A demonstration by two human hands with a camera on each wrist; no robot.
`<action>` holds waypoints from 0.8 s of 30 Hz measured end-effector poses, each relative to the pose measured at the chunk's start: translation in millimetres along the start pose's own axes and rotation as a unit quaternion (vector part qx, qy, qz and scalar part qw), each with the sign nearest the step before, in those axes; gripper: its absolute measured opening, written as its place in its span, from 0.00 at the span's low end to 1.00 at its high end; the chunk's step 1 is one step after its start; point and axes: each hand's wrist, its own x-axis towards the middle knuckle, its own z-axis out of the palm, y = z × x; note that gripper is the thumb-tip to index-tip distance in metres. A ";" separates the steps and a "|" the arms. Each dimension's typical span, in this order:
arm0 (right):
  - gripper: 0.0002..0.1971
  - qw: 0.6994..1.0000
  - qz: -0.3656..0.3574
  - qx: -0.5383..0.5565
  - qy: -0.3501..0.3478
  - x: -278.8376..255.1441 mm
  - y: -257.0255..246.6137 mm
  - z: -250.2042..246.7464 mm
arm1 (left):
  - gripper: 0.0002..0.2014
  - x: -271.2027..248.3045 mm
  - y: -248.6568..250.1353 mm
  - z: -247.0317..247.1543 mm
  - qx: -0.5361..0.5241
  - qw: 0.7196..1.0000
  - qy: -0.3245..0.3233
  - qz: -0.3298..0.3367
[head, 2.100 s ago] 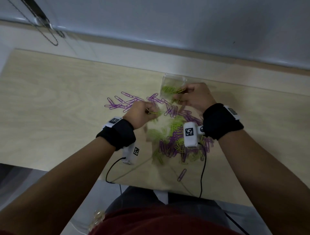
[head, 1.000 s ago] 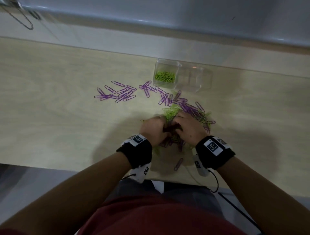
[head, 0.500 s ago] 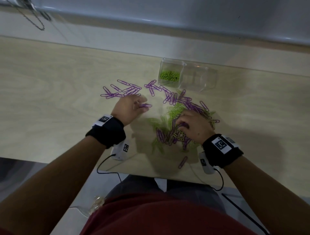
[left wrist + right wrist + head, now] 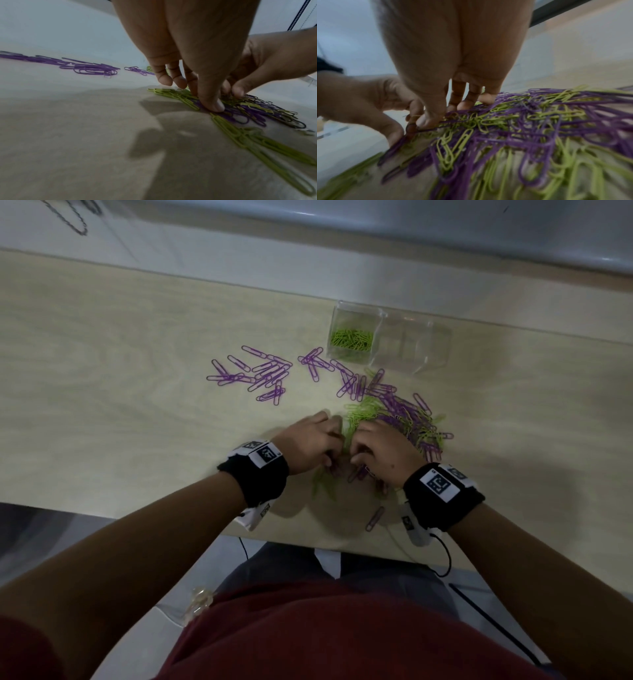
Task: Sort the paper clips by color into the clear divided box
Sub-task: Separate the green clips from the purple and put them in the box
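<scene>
Where clips mingle, two hands [image 4: 346, 445].

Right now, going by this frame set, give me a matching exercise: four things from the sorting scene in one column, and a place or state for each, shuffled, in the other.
Things:
1. green clips in the box
2. purple spread
3. mixed pile
4. lone purple clip

Places or states:
A. under both hands, purple and green tangled
B. in the left compartment of the clear box
C. near the table's near edge, apart from the rest
D. loose on the table, left of the box, one colour only

Pairs: 1-B, 2-D, 3-A, 4-C
</scene>
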 end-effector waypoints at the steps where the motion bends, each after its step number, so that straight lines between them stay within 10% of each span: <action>1: 0.07 0.999 0.003 0.036 0.022 -1.1 2.0 -1.6 | 0.07 0.7 -0.9 1.0 -0.002 1.000 0.009 0.000; 5: 0.04 0.978 0.067 0.171 0.101 -5.3 6.1 -9.3 | 0.07 -1.9 -5.8 1.9 -0.113 0.991 0.066 -0.022; 14: 0.02 0.910 0.165 0.349 0.148 -4.0 4.1 -18.3 | 0.05 -13.8 -28.3 -21.4 -0.318 0.872 0.250 -0.274; 24: 0.06 0.869 0.193 0.413 0.190 21.6 -8.9 -43.2 | 0.09 -6.8 -13.0 -17.7 -0.120 0.955 0.193 -0.189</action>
